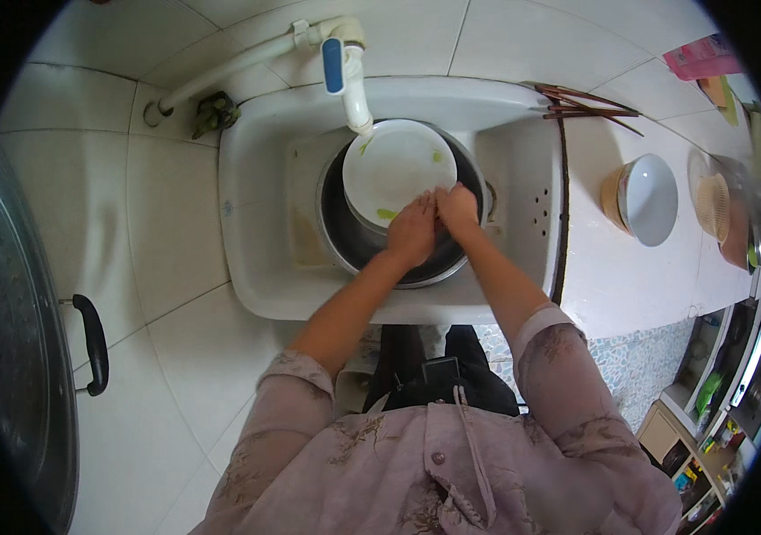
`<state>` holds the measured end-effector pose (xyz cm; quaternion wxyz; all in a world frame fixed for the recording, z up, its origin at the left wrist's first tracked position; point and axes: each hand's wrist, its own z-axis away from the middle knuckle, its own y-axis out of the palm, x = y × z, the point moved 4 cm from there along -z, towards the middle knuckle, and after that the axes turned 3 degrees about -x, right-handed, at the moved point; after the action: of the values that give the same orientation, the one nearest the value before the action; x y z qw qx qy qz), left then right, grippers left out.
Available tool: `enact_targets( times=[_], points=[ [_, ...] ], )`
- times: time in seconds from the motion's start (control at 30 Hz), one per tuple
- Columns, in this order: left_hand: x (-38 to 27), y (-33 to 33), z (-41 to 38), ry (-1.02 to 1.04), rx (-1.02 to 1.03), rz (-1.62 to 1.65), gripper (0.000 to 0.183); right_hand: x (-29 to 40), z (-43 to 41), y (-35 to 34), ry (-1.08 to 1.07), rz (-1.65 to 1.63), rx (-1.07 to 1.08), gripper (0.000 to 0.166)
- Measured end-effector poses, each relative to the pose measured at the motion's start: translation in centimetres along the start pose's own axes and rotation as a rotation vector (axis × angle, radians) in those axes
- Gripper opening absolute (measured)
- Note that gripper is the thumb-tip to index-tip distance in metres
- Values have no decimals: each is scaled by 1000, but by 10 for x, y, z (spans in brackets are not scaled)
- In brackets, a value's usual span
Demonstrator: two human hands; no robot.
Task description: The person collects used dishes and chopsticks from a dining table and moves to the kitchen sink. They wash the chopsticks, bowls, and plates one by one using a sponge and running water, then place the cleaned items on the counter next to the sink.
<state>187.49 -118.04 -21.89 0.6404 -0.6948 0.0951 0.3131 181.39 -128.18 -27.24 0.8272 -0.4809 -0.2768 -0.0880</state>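
Note:
A white plate with a few green bits on it lies over a round metal basin in the white ceramic sink. My left hand is at the plate's near right edge, its fingertips reaching over the rim. Close against it, my right hand has its fingers curled at the same edge. Whether either hand grips the plate or something small between them cannot be told. Right above the plate's far left edge is the mouth of a white plastic tap with a blue handle.
Brown chopsticks lie by the sink's back right corner. Stacked bowls and a cream plastic basket stand on the right counter. A large metal pot or lid with a black handle is at the far left. A dark green scrubber-like thing sits by the pipe.

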Motion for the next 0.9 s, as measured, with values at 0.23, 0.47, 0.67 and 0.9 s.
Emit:
enact_targets(
  times=[0.23, 0.47, 0.67, 0.9],
  points=[
    [64, -65, 14, 363, 169, -490, 47, 8, -1, -3, -115, -24, -95, 39],
    [7, -19, 15, 151, 25, 66, 35, 17, -1, -11, -66, 59, -126, 33],
    [49, -58, 17, 320, 135, -456, 36, 17, -1, -19, -76, -21, -90, 35],
    [14, -13, 16, 127, -69, 15, 32, 14, 20, -8, 10, -126, -95, 42]
  ],
)
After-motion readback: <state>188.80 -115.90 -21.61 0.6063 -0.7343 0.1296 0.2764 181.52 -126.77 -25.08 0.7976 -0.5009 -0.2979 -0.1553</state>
